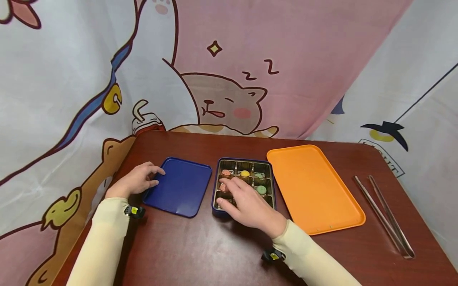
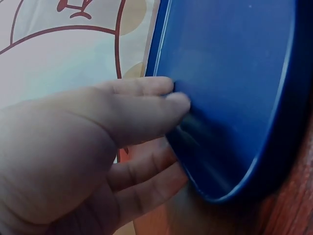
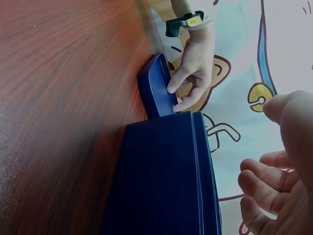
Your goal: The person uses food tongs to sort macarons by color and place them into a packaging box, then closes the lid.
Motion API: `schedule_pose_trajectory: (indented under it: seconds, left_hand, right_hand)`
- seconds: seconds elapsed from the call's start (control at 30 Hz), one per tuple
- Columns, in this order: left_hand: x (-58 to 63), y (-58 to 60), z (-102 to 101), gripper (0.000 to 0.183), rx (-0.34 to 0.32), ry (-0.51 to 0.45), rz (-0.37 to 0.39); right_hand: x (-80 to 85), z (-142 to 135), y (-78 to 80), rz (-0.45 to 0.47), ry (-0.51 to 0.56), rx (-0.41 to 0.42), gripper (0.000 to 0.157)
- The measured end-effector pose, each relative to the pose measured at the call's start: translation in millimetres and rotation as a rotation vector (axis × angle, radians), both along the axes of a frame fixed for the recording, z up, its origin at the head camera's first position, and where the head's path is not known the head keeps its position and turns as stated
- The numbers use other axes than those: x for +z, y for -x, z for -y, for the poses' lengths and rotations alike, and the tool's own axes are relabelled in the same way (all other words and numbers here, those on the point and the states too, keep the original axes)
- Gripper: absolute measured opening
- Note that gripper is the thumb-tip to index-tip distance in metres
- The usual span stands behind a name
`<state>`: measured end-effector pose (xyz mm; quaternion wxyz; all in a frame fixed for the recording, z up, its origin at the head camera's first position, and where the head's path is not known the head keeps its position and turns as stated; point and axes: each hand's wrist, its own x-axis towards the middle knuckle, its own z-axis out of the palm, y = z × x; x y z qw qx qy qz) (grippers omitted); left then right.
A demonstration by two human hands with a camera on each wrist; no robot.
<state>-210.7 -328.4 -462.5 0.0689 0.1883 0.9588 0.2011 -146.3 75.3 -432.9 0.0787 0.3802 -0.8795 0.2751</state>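
A square dark-blue lid [image 1: 179,188] lies on the table with its raised rim up. My left hand [image 1: 136,180] is at its left edge, thumb and fingertips around the rim, fingers only loosely bent. To the right stands an uncovered blue box [image 1: 220,213] with a gold divided insert. Small round pieces sit in its compartments, among them a pink piece [image 1: 226,173], a yellow piece [image 1: 245,173] and a green piece [image 1: 261,190]. Above the box hovers my right hand [image 1: 248,204], fingers relaxed and holding nothing; it hides some of the front compartments.
Right of the box lies an orange tray [image 1: 315,186], its near corner close to the box. Metal tongs [image 1: 388,218] rest at the table's right side, their tips spread and pointing away. Behind the brown table [image 1: 186,254] hangs a cartoon-printed cloth [image 1: 304,59].
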Motion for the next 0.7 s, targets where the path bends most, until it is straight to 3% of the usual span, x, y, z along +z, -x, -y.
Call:
schedule_pose_trajectory:
  seconds: [0.2, 0.7]
  left_hand:
    - [0.3, 1.4, 0.4, 0.03, -0.013, 0.022, -0.04]
    - [7.8, -3.8, 6.4, 0.03, 0.04, -0.021, 0.03]
  right_hand:
    - [0.2, -1.1, 0.1, 0.013, -0.002, -0.002, 0.05]
    - [1.2, -0.8, -0.6, 0.034, 0.018, -0.012, 0.048]
